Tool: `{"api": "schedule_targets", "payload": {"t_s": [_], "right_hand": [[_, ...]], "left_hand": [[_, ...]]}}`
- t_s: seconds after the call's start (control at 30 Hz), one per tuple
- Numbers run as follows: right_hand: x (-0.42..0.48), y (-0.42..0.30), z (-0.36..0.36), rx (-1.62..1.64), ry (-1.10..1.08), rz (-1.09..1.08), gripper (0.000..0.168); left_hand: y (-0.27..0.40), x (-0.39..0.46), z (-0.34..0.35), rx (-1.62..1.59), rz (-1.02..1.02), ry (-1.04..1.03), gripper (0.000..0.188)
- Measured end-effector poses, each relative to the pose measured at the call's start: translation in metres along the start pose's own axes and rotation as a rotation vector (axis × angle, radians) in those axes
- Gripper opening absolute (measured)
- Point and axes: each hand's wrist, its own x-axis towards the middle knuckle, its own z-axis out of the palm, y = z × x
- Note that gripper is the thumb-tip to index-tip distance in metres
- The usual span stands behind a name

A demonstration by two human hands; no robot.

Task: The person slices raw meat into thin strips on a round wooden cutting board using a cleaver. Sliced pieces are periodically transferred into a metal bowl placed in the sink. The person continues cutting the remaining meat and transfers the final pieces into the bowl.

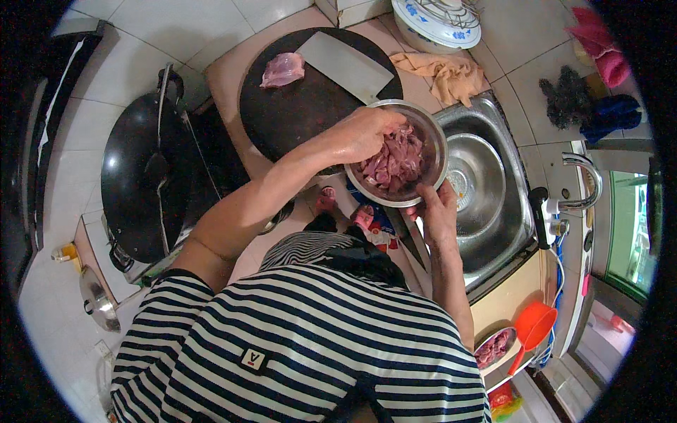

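Note:
A round metal bowl of sliced raw meat is held up over the gap between the chopping board and the sink. My right hand grips its near rim, thumb on the edge. From the left, my left hand reaches over the rim, its fingers down at the meat; whether they hold any is hidden. Behind the bowl, a round dark chopping board carries one whole piece of raw meat and a broad cleaver lying flat.
Right of the bowl, a steel sink contains a metal basin; a faucet juts over its edge. A lidded wok stands left. A tan cloth lies behind the sink. A red ladle rests by another meat bowl.

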Motion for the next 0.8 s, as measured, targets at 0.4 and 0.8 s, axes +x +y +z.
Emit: {"api": "schedule_targets", "payload": {"t_s": [0.4, 0.8], "right_hand": [[-0.009, 0.007, -0.018, -0.007, 0.073, 0.014, 0.019], [-0.005, 0.021, -0.019, 0.011, 0.085, 0.042, 0.019]], "left_hand": [[-0.130, -0.052, -0.056, 0.432, -0.145, 0.513, 0.017], [-0.105, -0.032, -0.025, 0.942, -0.140, 0.276, 0.026]]}}
